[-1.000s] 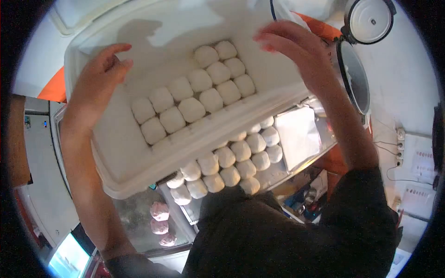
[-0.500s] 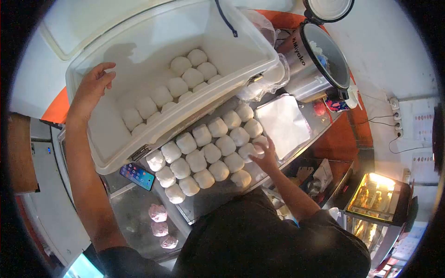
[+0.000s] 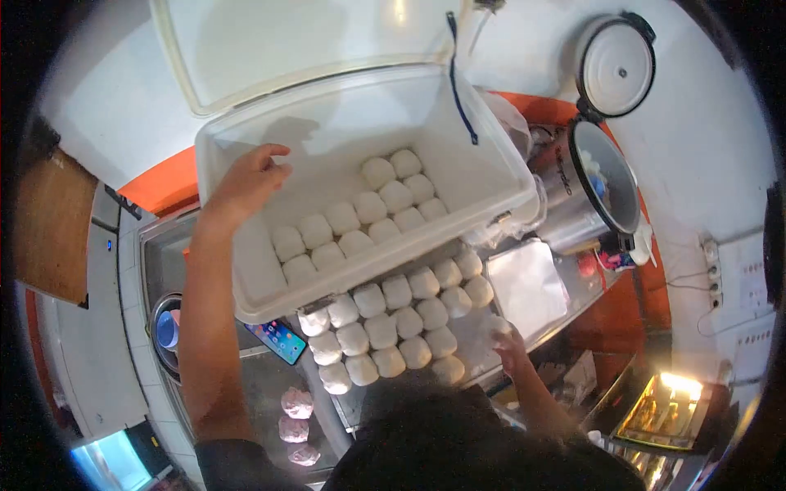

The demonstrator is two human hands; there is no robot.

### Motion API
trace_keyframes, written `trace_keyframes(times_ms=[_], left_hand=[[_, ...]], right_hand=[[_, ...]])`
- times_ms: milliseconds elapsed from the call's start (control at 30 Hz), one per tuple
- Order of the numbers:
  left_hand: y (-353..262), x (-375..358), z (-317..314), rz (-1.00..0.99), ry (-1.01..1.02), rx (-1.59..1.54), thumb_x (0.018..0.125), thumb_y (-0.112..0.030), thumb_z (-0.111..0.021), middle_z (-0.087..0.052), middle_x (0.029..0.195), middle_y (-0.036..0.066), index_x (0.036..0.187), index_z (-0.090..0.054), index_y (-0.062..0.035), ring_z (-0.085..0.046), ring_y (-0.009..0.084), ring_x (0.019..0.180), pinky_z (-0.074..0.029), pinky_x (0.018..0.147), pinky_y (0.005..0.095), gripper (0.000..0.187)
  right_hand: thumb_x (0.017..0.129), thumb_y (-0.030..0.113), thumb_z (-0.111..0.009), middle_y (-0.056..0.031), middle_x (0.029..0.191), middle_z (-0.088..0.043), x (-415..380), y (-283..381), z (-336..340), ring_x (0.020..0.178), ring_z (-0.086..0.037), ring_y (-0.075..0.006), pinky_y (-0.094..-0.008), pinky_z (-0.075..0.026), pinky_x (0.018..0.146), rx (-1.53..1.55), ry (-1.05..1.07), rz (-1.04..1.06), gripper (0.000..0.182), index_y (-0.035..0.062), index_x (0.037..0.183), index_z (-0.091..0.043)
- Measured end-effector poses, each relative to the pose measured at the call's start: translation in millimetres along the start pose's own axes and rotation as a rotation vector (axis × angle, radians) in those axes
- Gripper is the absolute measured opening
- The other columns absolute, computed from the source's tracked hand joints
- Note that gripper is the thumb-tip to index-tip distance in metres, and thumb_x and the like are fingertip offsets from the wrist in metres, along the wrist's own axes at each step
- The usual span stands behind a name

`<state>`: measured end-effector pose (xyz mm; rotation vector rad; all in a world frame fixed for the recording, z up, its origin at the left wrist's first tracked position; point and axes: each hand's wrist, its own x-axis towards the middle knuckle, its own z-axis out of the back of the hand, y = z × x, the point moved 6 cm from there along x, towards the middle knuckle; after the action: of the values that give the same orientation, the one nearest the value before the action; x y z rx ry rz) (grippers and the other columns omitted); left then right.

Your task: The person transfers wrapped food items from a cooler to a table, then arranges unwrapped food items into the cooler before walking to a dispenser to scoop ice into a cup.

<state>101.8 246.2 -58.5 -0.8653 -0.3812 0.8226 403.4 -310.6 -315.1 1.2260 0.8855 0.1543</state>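
Note:
My left hand (image 3: 250,186) hovers over the left side of a white cooler box (image 3: 483,139), its fingers loosely bent and apart, holding nothing. Rows of white rounded bundles (image 3: 344,218) that look like wrapped rice portions sit inside the box. On the metal counter in front, more of these bundles (image 3: 380,331) stand in close rows. At the right end of those rows, my right hand (image 3: 514,352) grips a white bundle (image 3: 499,326); whether it holds a second one is hidden.
White sheets (image 3: 526,284) lie right of the rows. Behind them stands an open rice cooker (image 3: 565,188). A phone (image 3: 278,340) rests below the box's left corner, near several pink crumpled bundles (image 3: 295,430). A lit display case (image 3: 663,413) stands at lower right.
My right hand has closed on a bundle and drawn it toward me, leaving a gap at the right of the third row. My left hand stays over the box; the head view has shifted.

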Motion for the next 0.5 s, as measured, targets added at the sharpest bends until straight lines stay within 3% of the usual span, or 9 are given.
trace_keyframes(times_ms=[33, 100, 133, 200, 233, 367, 433, 467, 500], left_hand=[[-2, -1, -1, 0.011, 0.009, -0.009, 0.090, -0.025, -0.063, -0.059, 0.077, 0.006, 0.125, -0.061, -0.0012, -0.056, 0.0155, 0.074, -0.046, 0.069, 0.0334, 0.043], [-2, -2, -1, 0.022, 0.045, -0.024, 0.092, -0.024, -0.061, -0.056, 0.077, 0.003, 0.127, -0.060, -0.0013, -0.055, 0.0137, 0.076, -0.044, 0.073, 0.0306, 0.042], [-2, -2, -2, 0.027, 0.067, -0.032, 0.094, -0.024, -0.060, -0.054, 0.078, 0.002, 0.128, -0.059, -0.0013, -0.054, 0.0128, 0.077, -0.043, 0.074, 0.0292, 0.041], [-7, -4, 0, 0.052, 0.072, -0.046, 0.092, -0.023, -0.061, -0.053, 0.077, 0.002, 0.129, -0.058, 0.0004, -0.053, 0.0124, 0.076, -0.043, 0.074, 0.0290, 0.043], [-8, -5, 0, 0.065, 0.076, -0.056, 0.092, -0.023, -0.061, -0.053, 0.077, 0.002, 0.129, -0.058, 0.0012, -0.052, 0.0122, 0.076, -0.043, 0.074, 0.0289, 0.044], [-5, -5, 6, 0.040, -0.031, -0.070, 0.090, -0.022, -0.062, -0.055, 0.077, 0.005, 0.128, -0.057, 0.0024, -0.053, 0.0159, 0.073, -0.045, 0.071, 0.0322, 0.046], [1, -3, 14, -0.010, -0.183, -0.063, 0.088, -0.023, -0.062, -0.061, 0.079, 0.011, 0.125, -0.059, 0.0042, -0.058, 0.0228, 0.072, -0.048, 0.070, 0.0386, 0.046], [1, -3, 18, 0.010, -0.232, -0.089, 0.088, -0.023, -0.062, -0.061, 0.080, 0.012, 0.126, -0.058, 0.0044, -0.059, 0.0242, 0.073, -0.048, 0.071, 0.0393, 0.047], [0, -4, 22, 0.030, -0.281, -0.114, 0.088, -0.023, -0.063, -0.062, 0.081, 0.013, 0.126, -0.057, 0.0047, -0.060, 0.0255, 0.074, -0.049, 0.072, 0.0399, 0.048]], right_hand=[[0.086, 0.039, -0.075, -0.0135, 0.141, -0.049, -20, 23, -4, 0.129, -0.049, -0.0315, -0.0515, -0.044, 0.106, 0.354, 0.076, -0.102, 0.064, 0.0112, 0.138, -0.052], [0.085, 0.046, -0.070, -0.0134, 0.148, -0.042, -37, 83, -18, 0.136, -0.042, -0.0409, -0.0692, -0.035, 0.108, 0.491, 0.159, -0.024, 0.076, 0.0102, 0.145, -0.040], [0.082, 0.058, -0.068, -0.0121, 0.141, -0.049, -46, 124, -25, 0.132, -0.046, -0.0364, -0.0665, -0.039, 0.105, 0.296, 0.135, 0.151, 0.075, 0.0136, 0.139, -0.047], [0.078, 0.073, -0.060, -0.0105, 0.149, -0.043, -63, 208, -71, 0.141, -0.036, -0.0392, -0.0775, -0.032, 0.104, 0.617, 0.522, 0.385, 0.086, 0.0175, 0.142, -0.046], [0.071, 0.077, -0.065, -0.0090, 0.149, -0.043, -67, 257, -105, 0.137, -0.042, -0.0384, -0.0719, -0.037, 0.103, 0.601, 0.625, 0.452, 0.089, 0.0173, 0.136, -0.051], [0.072, 0.042, -0.078, -0.0092, 0.133, -0.051, -64, 389, -235, 0.121, -0.052, -0.0263, -0.0480, -0.044, 0.099, 0.295, 0.806, 0.527, 0.077, 0.0082, 0.134, -0.050], [0.072, 0.025, -0.085, -0.0092, 0.125, -0.056, -30, 407, -304, 0.112, -0.057, -0.0203, -0.0360, -0.048, 0.096, 0.000, 0.825, 0.429, 0.074, 0.0037, 0.133, -0.050], [0.072, 0.028, -0.086, -0.0115, 0.126, -0.056, 0, 400, -335, 0.114, -0.057, -0.0215, -0.0358, -0.046, 0.098, -0.215, 0.812, 0.417, 0.078, 0.0006, 0.135, -0.048], [0.074, 0.030, -0.086, -0.0132, 0.121, -0.061, 23, 393, -364, 0.111, -0.060, -0.0231, -0.0361, -0.049, 0.094, -0.406, 0.715, 0.450, 0.069, -0.0017, 0.128, -0.057]])
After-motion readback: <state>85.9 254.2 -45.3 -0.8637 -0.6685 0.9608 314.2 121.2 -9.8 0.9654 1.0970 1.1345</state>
